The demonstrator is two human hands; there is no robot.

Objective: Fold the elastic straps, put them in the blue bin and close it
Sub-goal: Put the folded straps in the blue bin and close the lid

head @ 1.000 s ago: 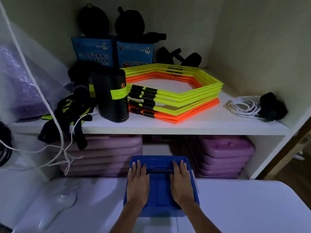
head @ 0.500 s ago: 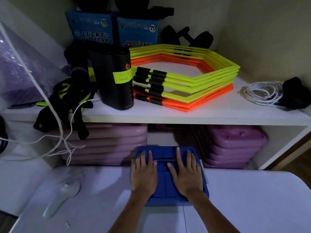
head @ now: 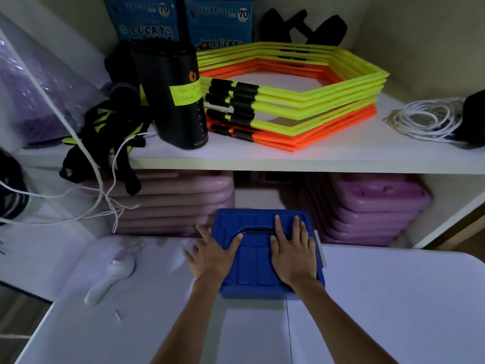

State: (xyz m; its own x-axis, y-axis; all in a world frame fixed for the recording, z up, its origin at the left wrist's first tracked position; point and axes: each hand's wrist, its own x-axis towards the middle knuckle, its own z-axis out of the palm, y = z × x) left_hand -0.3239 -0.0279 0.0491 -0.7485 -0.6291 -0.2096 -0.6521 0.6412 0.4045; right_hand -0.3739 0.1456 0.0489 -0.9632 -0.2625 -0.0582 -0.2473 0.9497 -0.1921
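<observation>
The blue bin (head: 256, 261) stands on the white table (head: 380, 306) at its far edge, with its blue lid on and a handle recess across the top. My right hand (head: 292, 252) lies flat on the right half of the lid, fingers spread. My left hand (head: 212, 254) rests at the bin's left edge, thumb on the lid and fingers hanging over the side. No elastic straps show; the bin's inside is hidden by the lid.
A white shelf (head: 262, 158) just behind carries yellow and orange hexagon rings (head: 294, 95), a black cylinder (head: 172, 93), black-yellow straps (head: 105, 135) and a white cord coil (head: 425, 119). Purple step boards (head: 367, 208) fill the space below. A white handle-shaped object (head: 110, 279) lies on the table's left.
My left hand slid from the lid's top to the bin's left edge. My right hand stayed on the lid. The camera moved closer and tilted down.
</observation>
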